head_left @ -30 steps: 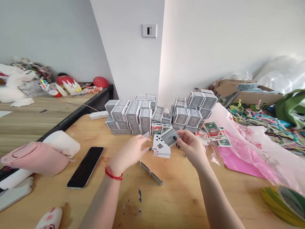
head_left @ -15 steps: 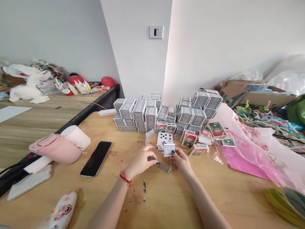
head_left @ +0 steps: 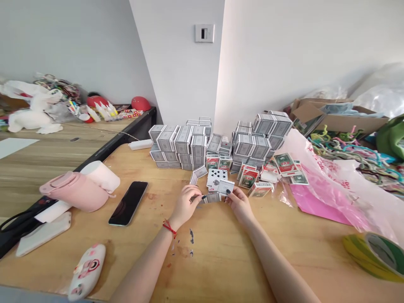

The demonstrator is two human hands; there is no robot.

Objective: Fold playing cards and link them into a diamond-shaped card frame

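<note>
My right hand (head_left: 239,203) pinches a folded playing card (head_left: 226,187) with a grey patterned back, thumb on its face toward me. My left hand (head_left: 187,203) is closed on another folded playing card (head_left: 212,198), whose near side stands low between the two hands. Just beyond them lie face-up playing cards (head_left: 217,176), with black spades on top. A further bent card (head_left: 198,173) stands beside these, past my left fingertips. Behind rise stacked blocks of folded cards on the left (head_left: 183,141) and on the right (head_left: 252,145).
Red and green card boxes (head_left: 248,176) lie right of the cards, near pink plastic sheeting (head_left: 315,185). A roll of yellow-green tape (head_left: 356,252) is at the right edge. On the left are a black phone (head_left: 128,203), a pink cup-like object (head_left: 75,191) and a white decorated case (head_left: 88,269).
My left hand has moved forward, bringing its folded card up beside the one in my right hand. The right-hand card has tilted slightly. The view has shifted a little.
</note>
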